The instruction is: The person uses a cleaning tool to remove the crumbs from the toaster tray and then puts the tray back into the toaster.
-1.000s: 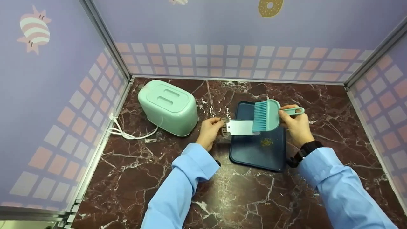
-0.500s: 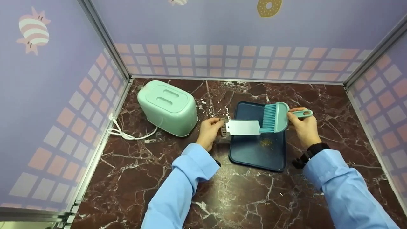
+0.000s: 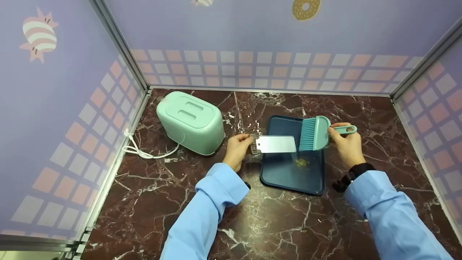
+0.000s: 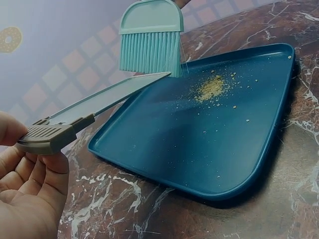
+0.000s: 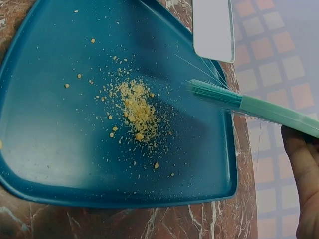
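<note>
My left hand pinches the brown slotted grip of a flat metal crumb tray, thumb on top and fingers below in the left wrist view. The plate's bare end points right, held above a dark blue serving tray. From the right, my right hand holds a small mint hand brush where its handle meets the head. Its teal bristles point left, just off the plate's end in the head view. Yellowish crumbs lie in a loose pile on the blue tray, with finer bits scattered around.
A mint green toaster stands at the left back on the dark marbled tabletop. Its white cord lies coiled by the left wall. Patterned purple panels enclose the back and both sides.
The brush has moved right, its bristles sweeping along the crumb tray and off its end, with a slight shift over the last half second. My left hand and the crumb tray stay nearly still.
</note>
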`<move>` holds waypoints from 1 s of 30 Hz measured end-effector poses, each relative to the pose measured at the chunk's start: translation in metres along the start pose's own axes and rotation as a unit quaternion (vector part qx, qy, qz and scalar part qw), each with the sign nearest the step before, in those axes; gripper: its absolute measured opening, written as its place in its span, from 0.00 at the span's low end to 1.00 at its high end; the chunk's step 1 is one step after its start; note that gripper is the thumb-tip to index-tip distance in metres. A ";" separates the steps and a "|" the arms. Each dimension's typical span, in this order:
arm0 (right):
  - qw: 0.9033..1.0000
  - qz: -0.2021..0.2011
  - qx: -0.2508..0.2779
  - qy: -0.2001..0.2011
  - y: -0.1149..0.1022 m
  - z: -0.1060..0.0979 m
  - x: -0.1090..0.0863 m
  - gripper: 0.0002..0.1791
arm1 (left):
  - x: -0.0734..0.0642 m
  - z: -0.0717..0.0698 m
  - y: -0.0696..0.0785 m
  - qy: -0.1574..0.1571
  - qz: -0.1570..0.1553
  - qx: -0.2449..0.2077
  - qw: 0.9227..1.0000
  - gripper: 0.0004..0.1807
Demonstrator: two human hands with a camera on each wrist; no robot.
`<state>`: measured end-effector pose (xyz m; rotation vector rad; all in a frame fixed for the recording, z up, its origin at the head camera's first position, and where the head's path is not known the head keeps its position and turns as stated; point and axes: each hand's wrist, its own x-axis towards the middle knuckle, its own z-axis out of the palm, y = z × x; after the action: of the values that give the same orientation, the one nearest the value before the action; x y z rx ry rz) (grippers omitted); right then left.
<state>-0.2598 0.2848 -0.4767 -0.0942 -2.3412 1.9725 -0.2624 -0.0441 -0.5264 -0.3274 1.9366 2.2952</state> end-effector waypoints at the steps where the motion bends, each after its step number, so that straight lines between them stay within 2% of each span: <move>1: 1.000 0.001 0.010 0.001 0.000 0.000 0.000 0.20 | 0.000 0.000 0.000 0.000 0.001 0.000 1.000 0.15; 7: 0.998 0.000 0.067 0.021 -0.002 0.003 0.003 0.18 | 0.000 0.000 0.000 -0.002 0.001 0.001 1.000 0.15; 13: 0.993 -0.025 0.107 0.033 0.005 0.015 0.013 0.19 | -0.001 0.001 0.001 -0.005 0.001 0.002 1.000 0.16; 17: 0.989 -0.039 0.140 0.011 -0.005 0.029 0.011 0.18 | 0.000 0.003 -0.001 -0.002 0.004 0.002 1.000 0.15; 24: 0.987 -0.052 0.152 -0.020 -0.020 0.055 0.005 0.18 | 0.001 0.005 -0.003 -0.004 0.009 0.012 1.000 0.14; 30: 0.981 -0.053 0.173 -0.064 -0.027 0.070 -0.001 0.21 | 0.002 0.005 -0.004 -0.007 0.012 0.022 1.000 0.15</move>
<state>-0.2656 0.2116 -0.4621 0.1803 -1.9808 2.3564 -0.2635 -0.0385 -0.5294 -0.2850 1.9907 2.2602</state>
